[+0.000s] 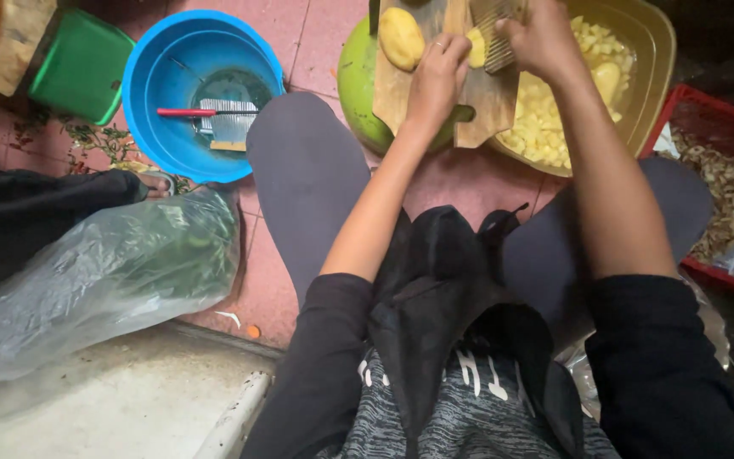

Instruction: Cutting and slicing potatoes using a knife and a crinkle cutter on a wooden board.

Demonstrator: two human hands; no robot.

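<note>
- The left hand (pixel 437 75) rests on a wooden board (pixel 401 98), fingers curled around a small yellow potato piece (pixel 475 47), pinning it to the wood.
- The right hand (pixel 545 38) is closed around a crinkle cutter (pixel 494 38), its ridged metal blade touching the piece on the right side.
- A whole peeled potato (pixel 401 38) lies on the board just left of the left hand, apart from the fingers.
- The board sits across a green bowl (pixel 357 81) and reaches the rim of a yellowish tub (pixel 652 59).
- The tub holds many pale cut chunks (pixel 541 127) in water, directly under the right forearm.
- A blue basin (pixel 150 93) stands well to the left on the pink tile floor (pixel 299 38); in it lies a second cutter (pixel 214 119) with a red handle.
- A green lid (pixel 82 64) lies beyond the basin, at the upper left.
- A clear plastic bag (pixel 104 272) with green leaves inside lies on the floor, near the person's left knee.
- A red crate (pixel 711 115) with brownish peelings stands at the right edge, just beside the tub.
- The person sits with knees spread, in dark grey trousers and black sleeves pushed up to the elbows.
</note>
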